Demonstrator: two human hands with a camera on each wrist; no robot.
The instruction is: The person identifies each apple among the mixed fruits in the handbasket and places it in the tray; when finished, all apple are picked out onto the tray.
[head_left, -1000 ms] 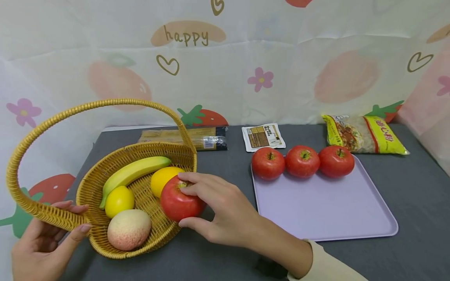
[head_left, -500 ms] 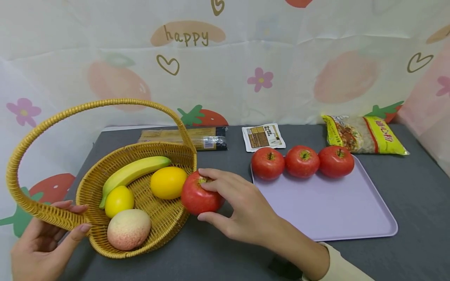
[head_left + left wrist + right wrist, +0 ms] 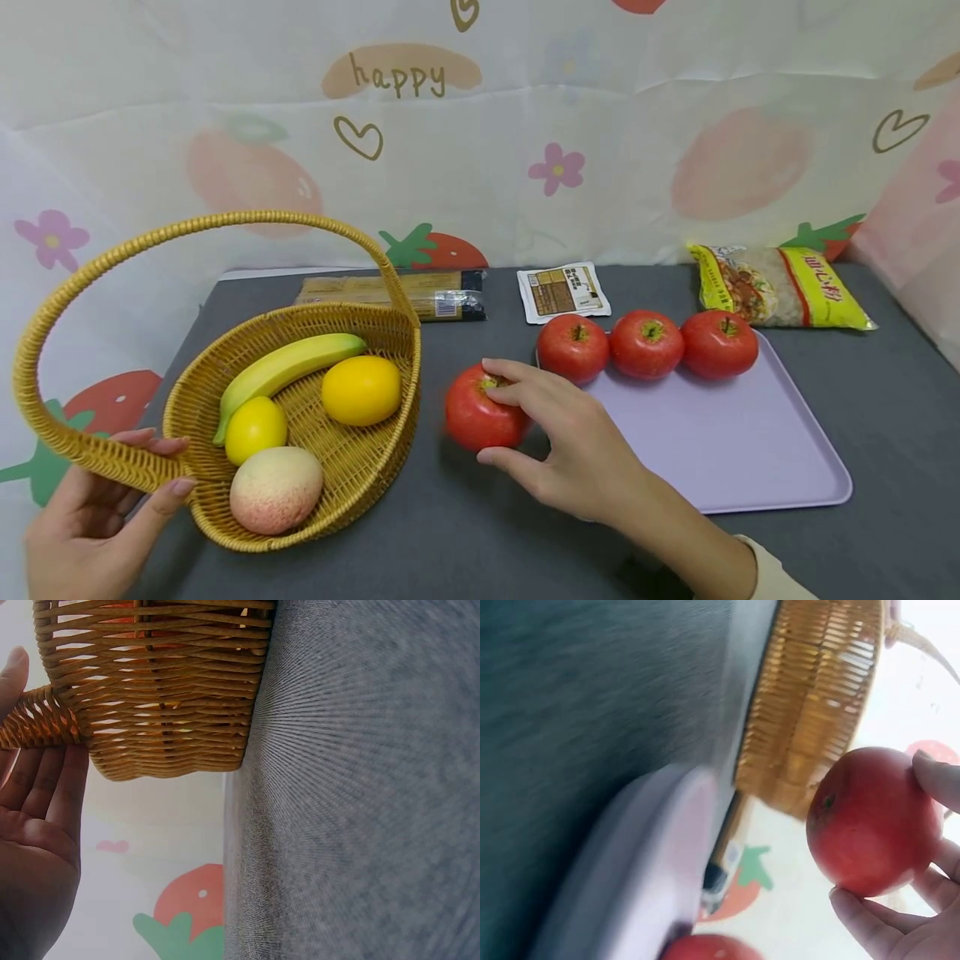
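My right hand (image 3: 573, 437) grips a red apple (image 3: 483, 408) between thumb and fingers, in the gap between basket and tray. In the right wrist view the same apple (image 3: 877, 821) is held up off the table. At the left, my left hand (image 3: 97, 517) holds the lower end of the handle of a wicker basket (image 3: 405, 433); the left wrist view shows its fingers under the wicker. Inside the basket lie a banana (image 3: 288, 367), a yellow lemon (image 3: 256, 431), an orange-yellow fruit (image 3: 362, 391) and a peach (image 3: 276, 490). Three more red apples (image 3: 647, 344) line the back of the lilac tray (image 3: 720, 450).
A long pack of noodles (image 3: 442, 297) lies behind the basket. A small white-edged packet (image 3: 564, 292) lies behind the tray, and a yellow bag (image 3: 780, 287) sits at the back right. Patterned cloth (image 3: 480, 167) hangs behind the grey table (image 3: 480, 533).
My right hand has carried the apple rightward, from over the basket's right side to the space between basket and tray. The left hand and basket have stayed put.
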